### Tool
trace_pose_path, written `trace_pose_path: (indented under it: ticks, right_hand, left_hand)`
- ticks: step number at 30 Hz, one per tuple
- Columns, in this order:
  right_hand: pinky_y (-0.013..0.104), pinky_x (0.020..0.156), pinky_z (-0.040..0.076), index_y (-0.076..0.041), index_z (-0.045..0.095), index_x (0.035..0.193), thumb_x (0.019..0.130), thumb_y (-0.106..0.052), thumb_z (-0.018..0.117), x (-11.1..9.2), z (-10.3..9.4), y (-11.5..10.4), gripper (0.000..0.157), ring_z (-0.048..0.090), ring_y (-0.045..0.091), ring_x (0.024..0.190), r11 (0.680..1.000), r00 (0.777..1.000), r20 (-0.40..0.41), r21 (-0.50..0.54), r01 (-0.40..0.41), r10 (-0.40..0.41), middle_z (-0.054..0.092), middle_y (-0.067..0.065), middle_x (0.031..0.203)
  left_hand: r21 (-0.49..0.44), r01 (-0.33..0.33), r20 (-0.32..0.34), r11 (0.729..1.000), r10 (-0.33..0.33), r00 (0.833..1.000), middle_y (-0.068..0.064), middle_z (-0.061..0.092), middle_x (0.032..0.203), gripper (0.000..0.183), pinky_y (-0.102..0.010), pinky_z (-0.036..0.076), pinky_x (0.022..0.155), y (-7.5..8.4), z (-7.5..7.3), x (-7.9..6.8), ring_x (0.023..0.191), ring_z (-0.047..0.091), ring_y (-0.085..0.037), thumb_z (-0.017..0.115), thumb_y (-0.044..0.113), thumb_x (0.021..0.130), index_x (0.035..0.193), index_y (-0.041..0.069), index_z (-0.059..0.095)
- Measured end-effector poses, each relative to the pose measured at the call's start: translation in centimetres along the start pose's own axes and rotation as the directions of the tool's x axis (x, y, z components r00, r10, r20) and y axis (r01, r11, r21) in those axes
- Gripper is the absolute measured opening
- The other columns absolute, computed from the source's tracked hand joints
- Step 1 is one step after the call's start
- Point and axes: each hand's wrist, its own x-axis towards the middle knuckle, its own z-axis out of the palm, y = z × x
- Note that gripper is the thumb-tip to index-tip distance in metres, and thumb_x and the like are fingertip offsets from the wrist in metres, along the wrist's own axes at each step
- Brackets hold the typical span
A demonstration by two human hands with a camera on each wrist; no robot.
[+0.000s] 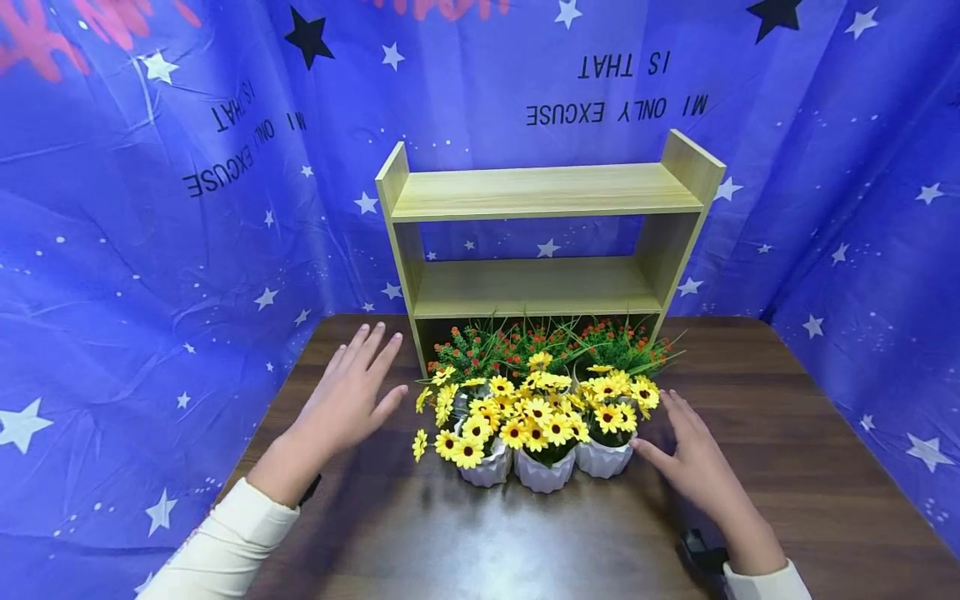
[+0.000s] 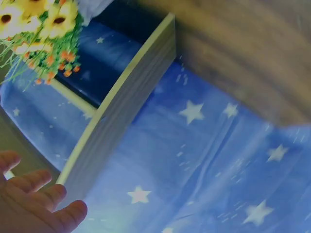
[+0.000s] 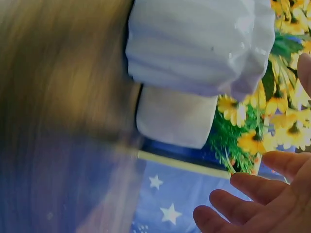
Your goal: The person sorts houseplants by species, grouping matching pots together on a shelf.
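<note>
Three white ribbed pots of yellow daisy-like flowers stand in a row on the table: a left pot (image 1: 486, 468), a middle pot (image 1: 545, 473) and a right pot (image 1: 603, 460). Behind them are grassy plants with small red flowers (image 1: 465, 354), their pots mostly hidden. My left hand (image 1: 348, 392) hovers left of the flowers, fingers spread and holding nothing. On the other side, my right hand (image 1: 697, 458) has its thumb at the right pot's edge and its fingers extended beside the yellow blooms. The right wrist view shows the white pot (image 3: 199, 46) close up, with relaxed fingers (image 3: 257, 187) near the flowers.
A light wooden shelf (image 1: 547, 190) with two visible boards stands at the back of the dark brown table (image 1: 465, 550), directly behind the plants. Blue curtain (image 1: 187, 275) with stars and lettering hangs behind and along both sides. Each wrist wears a dark band.
</note>
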Motion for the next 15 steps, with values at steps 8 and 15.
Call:
trace_pose_path:
  ticks: [8,15]
  right_hand:
    - [0.069,0.102,0.026,0.006,0.022,0.153,0.089,-0.042,0.073,0.1,0.2,-0.2,0.095,0.028,0.056,0.135,0.995,0.997,0.011,0.064,-0.079,0.078,0.028,0.036,0.150]
    - [0.069,0.101,0.027,0.009,0.015,0.153,0.089,-0.047,0.071,-0.3,0.2,-0.2,0.102,0.028,0.059,0.134,0.987,0.988,0.053,0.059,-0.151,0.148,0.025,0.040,0.149]
  left_hand:
    - [0.092,-0.112,-0.059,0.989,0.117,0.991,-0.026,0.033,0.153,0.068,-0.061,0.026,0.110,-0.4,-5.4,3.7,0.143,0.027,-0.044,0.063,0.036,0.095,0.149,0.002,0.040]
    - [0.125,-0.145,-0.118,0.981,0.160,0.980,-0.029,0.038,0.149,0.066,-0.058,0.029,0.109,-1.8,-9.0,7.7,0.138,0.034,-0.047,0.063,0.031,0.094,0.145,-0.004,0.042]
